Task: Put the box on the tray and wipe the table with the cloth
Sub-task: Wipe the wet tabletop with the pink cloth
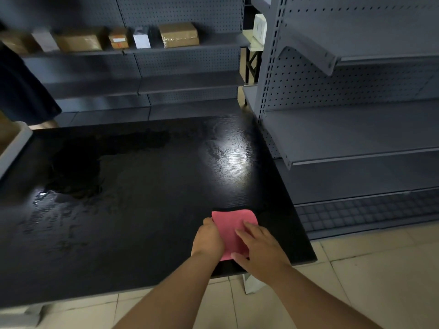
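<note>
A folded pink cloth (pixel 231 224) lies flat near the front right corner of the black table (pixel 142 186). My left hand (pixel 207 238) grips the cloth's left edge with curled fingers. My right hand (pixel 260 250) rests flat on the cloth's right part, fingers spread. The table top shows wet streaks on its left and middle. At the far left edge a white tray (pixel 14 146) holds something brown, mostly cut off by the frame.
Grey pegboard shelving (pixel 356 129) stands close against the table's right side. A rear shelf carries several cardboard boxes (pixel 179 34). A dark garment (pixel 21 91) hangs at the left. Beige tiled floor (pixel 368 269) lies below and to the right.
</note>
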The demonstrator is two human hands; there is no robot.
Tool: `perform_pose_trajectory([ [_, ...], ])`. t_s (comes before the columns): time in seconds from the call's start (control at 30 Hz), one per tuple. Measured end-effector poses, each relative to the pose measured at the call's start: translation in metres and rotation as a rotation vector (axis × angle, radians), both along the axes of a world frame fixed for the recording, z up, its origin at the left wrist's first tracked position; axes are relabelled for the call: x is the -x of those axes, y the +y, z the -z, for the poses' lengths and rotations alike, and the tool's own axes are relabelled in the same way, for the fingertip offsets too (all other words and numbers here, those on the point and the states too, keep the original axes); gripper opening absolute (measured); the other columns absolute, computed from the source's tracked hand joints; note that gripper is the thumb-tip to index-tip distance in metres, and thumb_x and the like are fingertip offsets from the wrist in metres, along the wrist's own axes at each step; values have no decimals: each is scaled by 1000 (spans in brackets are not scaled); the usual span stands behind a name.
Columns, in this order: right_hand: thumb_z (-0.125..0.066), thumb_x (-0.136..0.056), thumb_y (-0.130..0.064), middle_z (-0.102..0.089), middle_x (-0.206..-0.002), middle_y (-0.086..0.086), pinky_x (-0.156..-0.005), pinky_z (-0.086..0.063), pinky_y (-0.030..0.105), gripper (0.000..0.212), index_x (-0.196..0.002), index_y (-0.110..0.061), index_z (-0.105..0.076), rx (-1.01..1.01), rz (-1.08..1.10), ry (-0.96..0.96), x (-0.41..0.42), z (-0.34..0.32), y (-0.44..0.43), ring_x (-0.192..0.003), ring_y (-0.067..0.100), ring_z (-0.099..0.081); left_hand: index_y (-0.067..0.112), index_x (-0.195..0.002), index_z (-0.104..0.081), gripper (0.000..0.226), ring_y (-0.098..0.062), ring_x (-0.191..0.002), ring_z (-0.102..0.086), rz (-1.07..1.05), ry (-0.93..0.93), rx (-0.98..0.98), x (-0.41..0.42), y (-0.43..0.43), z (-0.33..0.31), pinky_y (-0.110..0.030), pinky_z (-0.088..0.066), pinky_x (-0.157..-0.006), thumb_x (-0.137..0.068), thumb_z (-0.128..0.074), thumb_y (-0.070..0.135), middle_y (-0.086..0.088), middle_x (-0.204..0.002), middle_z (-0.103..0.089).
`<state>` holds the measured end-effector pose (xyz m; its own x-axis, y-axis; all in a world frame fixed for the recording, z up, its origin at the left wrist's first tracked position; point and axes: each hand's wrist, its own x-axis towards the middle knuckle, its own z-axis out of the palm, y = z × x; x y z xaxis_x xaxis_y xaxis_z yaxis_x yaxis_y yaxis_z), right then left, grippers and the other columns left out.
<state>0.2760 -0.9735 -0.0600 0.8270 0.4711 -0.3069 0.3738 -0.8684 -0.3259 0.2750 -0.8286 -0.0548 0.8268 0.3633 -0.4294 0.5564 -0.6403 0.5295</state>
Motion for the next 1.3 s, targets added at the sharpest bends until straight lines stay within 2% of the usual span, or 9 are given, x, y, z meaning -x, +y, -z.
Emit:
perform_pose_trajectory([
  [0.1,-50,-88,-53,0,-160,-11,-119,-4,39,76,-149,-34,-9,56,-88,2,-2,0,-7,-147,19,0,2,-109,-46,23,-31,-97,-58,-26,-22,85,-3,3,-6,-31,-40,-69,-87,-44,6,-17,-108,-60],
  [0.2,-48,-93,-43,-9,-159,-8,-117,5,36,67,-149,-31,-15,7,-139,-86,-4,2,-6,-147,16,-6,4,-108,-51,25,-27,-93,-58,-42,-47,163,-4,6,-13,-31,-43,-69,-83,-50,8,-13,-104,-60],
  [0.33,-43,-97,-22,-50,-142,3,-117,-23,37,42,-139,-21,-44,-137,-124,-178,-10,-7,9,-133,21,-44,12,-85,-58,18,-30,-88,-65,-126,-88,409,-5,11,-30,-43,-56,-77,-75,-55,-2,-18,-96,-66],
  [0.4,-39,-99,-22,-61,-125,4,-101,-42,32,35,-132,-22,-49,-185,-64,-74,-13,-22,16,-114,20,-57,6,-84,-63,20,-32,-89,-67,-138,-91,503,-6,16,-43,-39,-58,-74,-77,-52,-9,-23,-96,-68],
  [0.53,-48,-94,-18,-68,-111,-2,-88,-50,29,31,-123,-23,-59,-377,44,-35,-19,-47,34,-101,15,-63,-6,-89,-67,16,-27,-77,-65,-158,-128,528,-8,37,-68,-33,-54,-71,-83,-52,-2,-25,-90,-68],
  [0.63,-48,-92,-11,-68,-110,2,-84,-47,26,31,-119,-17,-62,-482,145,-10,-25,-66,54,-101,18,-62,0,-82,-68,24,-22,-70,-55,-125,-209,363,-8,62,-86,-32,-50,-68,-89,-52,16,-13,-77,-62],
  [0.93,-40,-94,-14,-65,-99,7,-71,-38,27,28,-109,-17,-63,-535,311,-12,-39,-107,123,-84,19,-52,18,-115,-58,38,-21,-99,-55,97,-273,-679,28,165,-126,-35,-47,-83,-95,-37,42,-5,-113,-57],
  [1.17,-36,-95,-25,-52,-74,3,-70,-35,29,22,-81,-20,-52,-510,359,-22,-32,-121,187,-77,24,-48,19,-118,-56,41,-21,-107,-53,97,-210,-823,59,254,-125,-36,-43,-89,-96,-31,44,-3,-118,-56],
  [1.3,-35,-93,-47,-61,-76,6,-67,-42,31,40,-76,-16,-55,-442,450,-59,-36,-100,246,-70,24,-52,20,-119,-56,41,-21,-109,-53,98,-201,-798,67,316,-117,-36,-42,-90,-96,-31,43,-2,-119,-56],
])
